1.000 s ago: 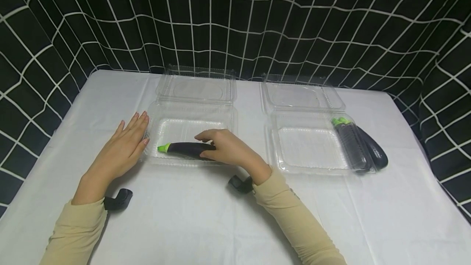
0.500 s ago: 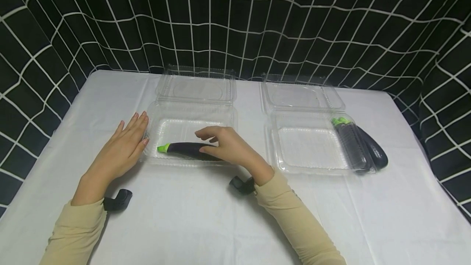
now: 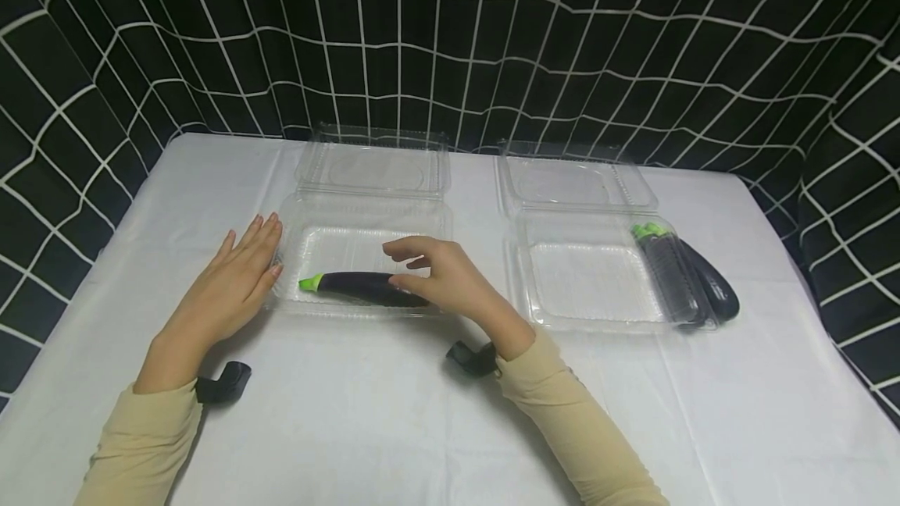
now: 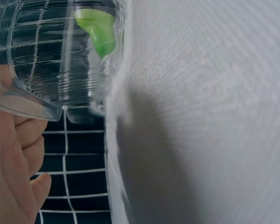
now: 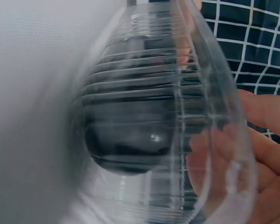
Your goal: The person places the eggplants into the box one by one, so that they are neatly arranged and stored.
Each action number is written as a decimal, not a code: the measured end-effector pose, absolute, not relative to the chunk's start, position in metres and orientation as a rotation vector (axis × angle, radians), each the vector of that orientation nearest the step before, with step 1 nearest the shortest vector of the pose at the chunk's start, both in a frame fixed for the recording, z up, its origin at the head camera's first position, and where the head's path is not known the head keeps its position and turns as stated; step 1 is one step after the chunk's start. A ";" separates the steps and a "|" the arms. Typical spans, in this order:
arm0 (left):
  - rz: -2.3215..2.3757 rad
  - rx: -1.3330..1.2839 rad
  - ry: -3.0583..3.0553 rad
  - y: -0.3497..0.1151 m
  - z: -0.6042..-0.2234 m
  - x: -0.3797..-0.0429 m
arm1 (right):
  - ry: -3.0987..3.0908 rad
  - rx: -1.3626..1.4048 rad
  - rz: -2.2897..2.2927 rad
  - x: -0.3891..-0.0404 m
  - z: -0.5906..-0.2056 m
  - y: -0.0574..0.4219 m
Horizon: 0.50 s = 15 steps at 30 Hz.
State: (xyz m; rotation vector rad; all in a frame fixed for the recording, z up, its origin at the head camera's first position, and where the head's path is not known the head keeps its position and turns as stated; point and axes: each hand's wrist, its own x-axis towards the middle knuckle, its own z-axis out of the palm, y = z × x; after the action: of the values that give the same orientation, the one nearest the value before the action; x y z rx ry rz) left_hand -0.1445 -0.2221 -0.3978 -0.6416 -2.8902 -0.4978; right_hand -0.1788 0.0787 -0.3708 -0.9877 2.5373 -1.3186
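Observation:
A dark eggplant [image 3: 358, 287] with a green stem end lies crosswise along the near side of the left clear plastic clamshell container [image 3: 351, 213], whose lid is folded back. Over the eggplant's right end hovers my right hand [image 3: 450, 276], fingers bent loosely and thumb apart, gripping nothing. My left hand [image 3: 228, 283] lies with straight fingers against that container's left rim. Through the clear wall, the left wrist view shows the green stem end [image 4: 100, 32]. In the right wrist view, the eggplant's round dark end [image 5: 130, 140] sits behind the ridged wall, beside my fingers.
A second clear clamshell container [image 3: 591, 272] stands to the right, lid folded back. Another eggplant [image 3: 712, 283] lies along its right side, partly seen through the plastic. White cloth [image 3: 337, 428] covers the table; a black curtain with white grid lines [image 3: 450, 37] hangs behind.
My right hand has let go of the eggplant and risen slightly, shifting right and opening its fingers. The eggplant stays in the container; my left hand holds its place.

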 end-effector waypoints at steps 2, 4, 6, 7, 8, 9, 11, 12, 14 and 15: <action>-0.499 -0.643 -2.889 -0.222 -0.398 -0.145 | 2.554 -0.989 -1.345 -0.177 -0.369 0.080; -0.500 -0.642 -2.888 -0.222 -0.398 -0.145 | 2.565 -0.988 -1.373 -0.176 -0.367 0.082; -0.501 -0.642 -2.887 -0.222 -0.398 -0.145 | 2.574 -0.989 -1.396 -0.174 -0.365 0.085; -0.502 -0.643 -2.886 -0.222 -0.398 -0.145 | 2.580 -0.984 -1.404 -0.174 -0.364 0.086; -0.503 -0.643 -2.886 -0.222 -0.398 -0.145 | 2.584 -0.979 -1.417 -0.174 -0.363 0.088; -0.505 -0.644 -2.886 -0.222 -0.398 -0.145 | 2.589 -0.976 -1.430 -0.173 -0.362 0.089; -0.508 -0.645 -2.886 -0.222 -0.398 -0.145 | 2.598 -0.972 -1.449 -0.173 -0.361 0.093; -0.508 -0.645 -2.886 -0.222 -0.398 -0.145 | 2.602 -0.970 -1.455 -0.174 -0.360 0.095; -0.510 -0.647 -2.884 -0.222 -0.398 -0.145 | 2.609 -0.962 -1.465 -0.174 -0.359 0.099; -0.510 -0.648 -2.883 -0.222 -0.398 -0.145 | 2.613 -0.963 -1.466 -0.174 -0.359 0.100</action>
State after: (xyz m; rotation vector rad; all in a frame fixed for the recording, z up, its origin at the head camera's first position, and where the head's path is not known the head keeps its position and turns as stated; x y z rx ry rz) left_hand -0.1448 -0.2220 -0.3977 -0.6476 -2.8833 -0.5100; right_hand -0.1743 0.1004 -0.3591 -0.9627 2.6126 -1.4658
